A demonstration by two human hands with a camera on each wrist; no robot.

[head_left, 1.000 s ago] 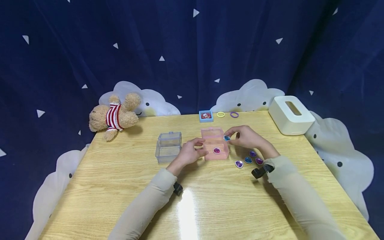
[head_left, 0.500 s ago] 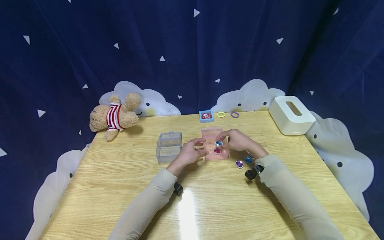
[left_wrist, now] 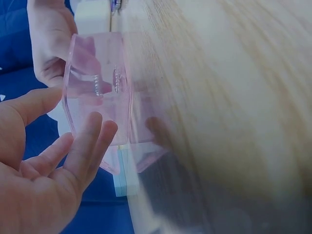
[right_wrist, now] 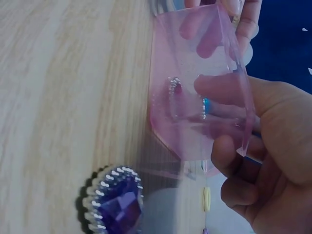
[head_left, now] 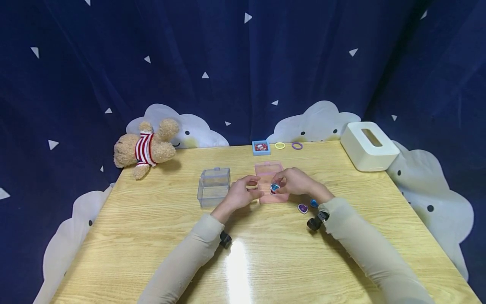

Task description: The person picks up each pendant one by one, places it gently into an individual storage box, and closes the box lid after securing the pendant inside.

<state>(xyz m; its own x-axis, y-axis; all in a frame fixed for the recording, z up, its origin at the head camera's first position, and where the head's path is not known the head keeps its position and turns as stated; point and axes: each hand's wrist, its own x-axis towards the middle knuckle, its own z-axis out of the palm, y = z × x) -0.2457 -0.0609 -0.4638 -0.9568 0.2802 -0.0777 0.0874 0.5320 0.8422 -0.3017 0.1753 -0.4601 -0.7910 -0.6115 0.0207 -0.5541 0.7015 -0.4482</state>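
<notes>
A clear pink box (head_left: 274, 199) stands on the table with its lid tipped back. My right hand (head_left: 300, 181) reaches over its right side and pinches a blue gem (head_left: 275, 187) with a silver beaded rim. In the right wrist view, the blue gem (right_wrist: 206, 107) is inside the box, above a red gem (right_wrist: 176, 89) at the bottom. My left hand (head_left: 239, 193) is at the box's left side, fingers loosely extended. Its fingertips (left_wrist: 92, 122) are right at the box wall in the left wrist view.
Right of the box lie a purple gem (head_left: 303, 208) and another blue gem (head_left: 314, 203). A clear grey box (head_left: 213, 198) stands left. Behind are a small blue-framed picture (head_left: 261, 147), yellow ring (head_left: 279, 145) and purple ring (head_left: 297, 145). A teddy bear (head_left: 146, 147) and white tissue box (head_left: 368, 147) flank them.
My right hand has carried the blue gem left and down from the pink box's right edge to inside it, over the red gem. The left hand has stayed in place.
</notes>
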